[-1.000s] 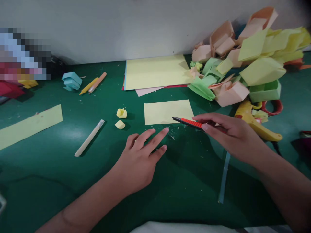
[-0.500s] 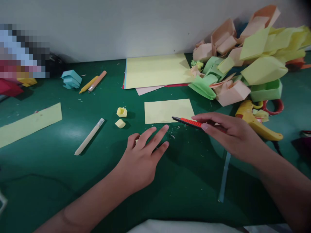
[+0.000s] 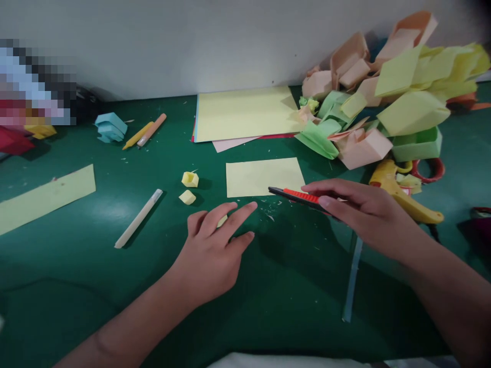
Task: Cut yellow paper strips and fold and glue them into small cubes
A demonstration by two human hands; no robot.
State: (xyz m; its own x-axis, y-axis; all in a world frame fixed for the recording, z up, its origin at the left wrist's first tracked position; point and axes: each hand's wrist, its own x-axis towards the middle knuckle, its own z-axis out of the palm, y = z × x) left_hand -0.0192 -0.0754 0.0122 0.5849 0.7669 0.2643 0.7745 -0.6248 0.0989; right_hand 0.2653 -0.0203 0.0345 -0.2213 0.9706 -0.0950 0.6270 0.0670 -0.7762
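My right hand (image 3: 364, 212) is closed on a red and black utility knife (image 3: 295, 195), whose tip lies at the lower right corner of a small yellow paper rectangle (image 3: 261, 176) on the green mat (image 3: 153, 286). My left hand (image 3: 213, 245) rests flat on the mat just below that paper, fingers stretched out and slightly apart, with a small yellow paper scrap (image 3: 221, 221) peeking from under them. Two little folded yellow paper pieces (image 3: 190, 186) sit to the left of the rectangle.
A stack of coloured sheets (image 3: 245, 112) lies at the back. Folded paper boxes (image 3: 383, 92) pile up at the right, above a yellow glue gun (image 3: 399, 191) and red scissors (image 3: 433, 168). A white stick (image 3: 138, 219), pencils (image 3: 146, 130), a blue folded piece (image 3: 110, 127) and a yellow strip (image 3: 46, 197) lie left.
My left hand has slid a little to the left and back from the paper's edge. The right hand and knife have barely moved.
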